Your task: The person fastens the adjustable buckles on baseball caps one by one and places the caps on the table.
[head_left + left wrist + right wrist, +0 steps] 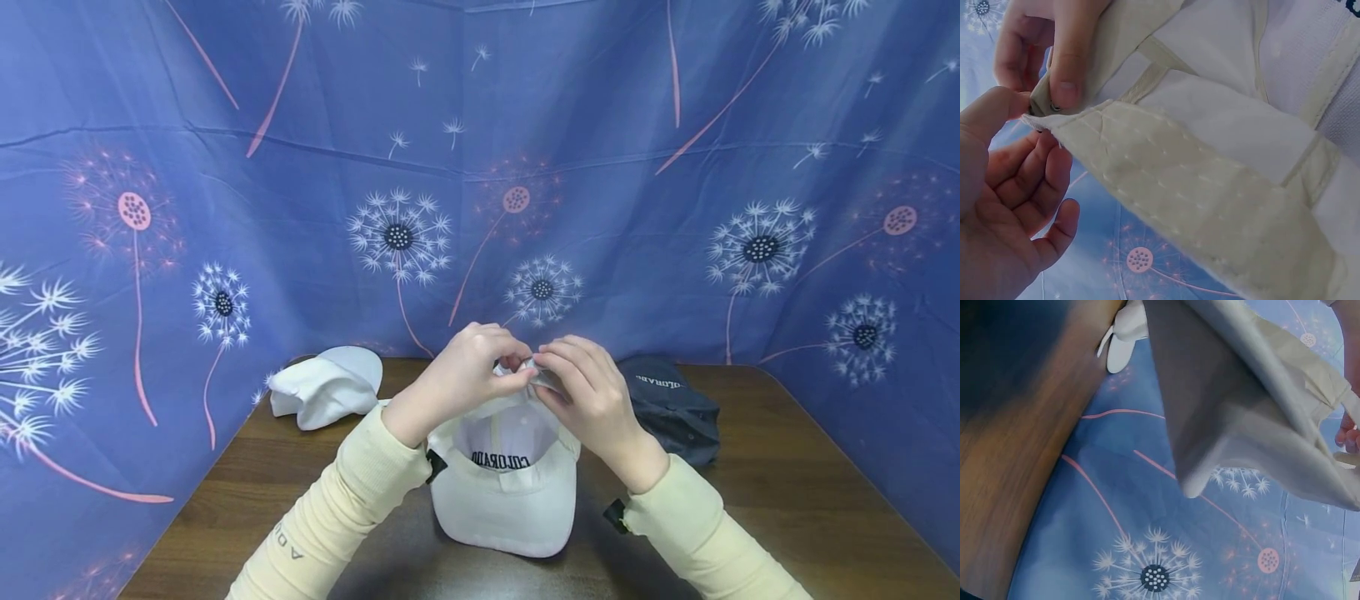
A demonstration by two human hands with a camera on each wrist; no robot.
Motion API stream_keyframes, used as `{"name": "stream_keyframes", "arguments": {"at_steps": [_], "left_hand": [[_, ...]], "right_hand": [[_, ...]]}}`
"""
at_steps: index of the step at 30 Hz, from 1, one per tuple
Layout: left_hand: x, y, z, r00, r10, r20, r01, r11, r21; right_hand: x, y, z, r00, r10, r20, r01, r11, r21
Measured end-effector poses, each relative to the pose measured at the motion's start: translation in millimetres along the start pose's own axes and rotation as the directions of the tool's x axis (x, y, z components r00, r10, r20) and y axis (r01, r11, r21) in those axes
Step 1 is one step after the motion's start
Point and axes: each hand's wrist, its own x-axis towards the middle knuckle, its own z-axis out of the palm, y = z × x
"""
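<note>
We see a brown wooden table [795, 467], and behind it a blue cloth [600, 208], a little creased, which bears white and pink dandelions [398, 237]. On the left, near the back edge of this table, there lies a white cap [318, 393], softly slumped. On the right, also toward the back, we find a dark cap [675, 417] with white letters [662, 382].

Head view: dark cap [678, 421] partly behind right hand [596, 392]; sleeves [345, 492] cut at bottom.
</note>
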Motion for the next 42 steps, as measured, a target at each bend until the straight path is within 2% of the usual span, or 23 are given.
{"name": "stream_keyframes", "arguments": {"at_steps": [4, 10, 20, 25, 35, 42], "left_hand": [[-0.4, 3.9, -2.1, 1.0, -0.002, 0.023, 0.002, 1.0, -0.006], [-2.4, 9.2, -5.0, 0.998, -0.037, 0.056, 0.04, 0.997, -0.059], [-6.7, 12.7, -2.4, 0.999, -0.042, 0.02, 0.044, 0.987, -0.154], [-9.2, 14.1, -0.5, 0.999, -0.045, -0.003, 0.043, 0.977, -0.208], [-12.6, 13.9, 5.7, 0.997, -0.061, -0.041, 0.047, 0.96, -0.274], [-15.2, 16.5, 6.3, 0.993, -0.113, -0.021, 0.099, 0.933, -0.346]], "right_hand": [[1, 1, -2, 1.0, -0.023, -0.011, 0.023, 0.999, 0.024], [4, 2, -5, 0.997, -0.061, -0.044, 0.064, 0.996, 0.058], [10, -4, -6, 0.991, -0.078, -0.11, 0.094, 0.986, 0.14], [10, -5, -7, 0.99, -0.035, -0.133, 0.061, 0.978, 0.201], [8, -9, -9, 0.981, 0.117, -0.157, -0.059, 0.941, 0.334], [3, -11, -10, 0.971, 0.215, -0.104, -0.145, 0.878, 0.457]]}}
